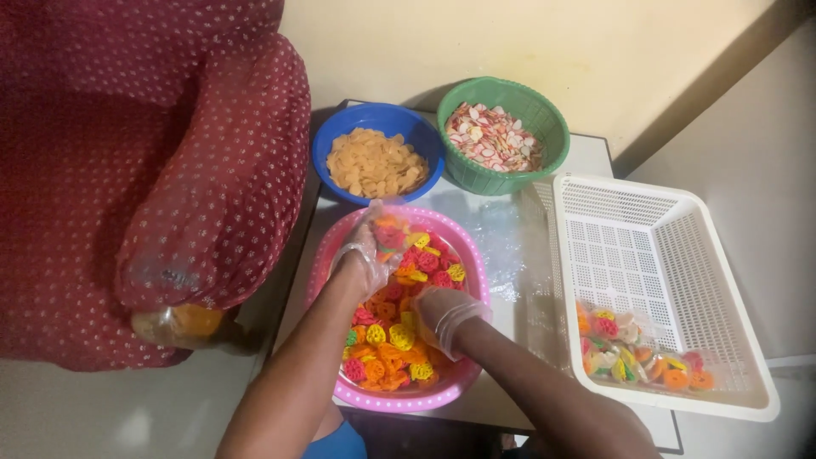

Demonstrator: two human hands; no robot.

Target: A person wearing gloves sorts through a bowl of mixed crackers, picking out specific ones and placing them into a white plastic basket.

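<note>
**Gloved hands in the pink bowl**

Over the pink bowl (473,270), both hands wear thin clear gloves. The left hand (361,259) pinches a small clear bag (387,231) half full of wheel snacks (399,336), grip closed on it. The right hand (446,316) is dug into the snacks; whether it is closed I cannot tell. The bag looks limp, so it could sag and spill pieces onto the desk (510,319). A blue bowl (327,140) and green basket (544,119) sit behind, a white crate (680,200) to the right with filled bags (637,353). The desk is pale, against a cream wall, with a red dotted cloth (170,153) to the left.
</note>
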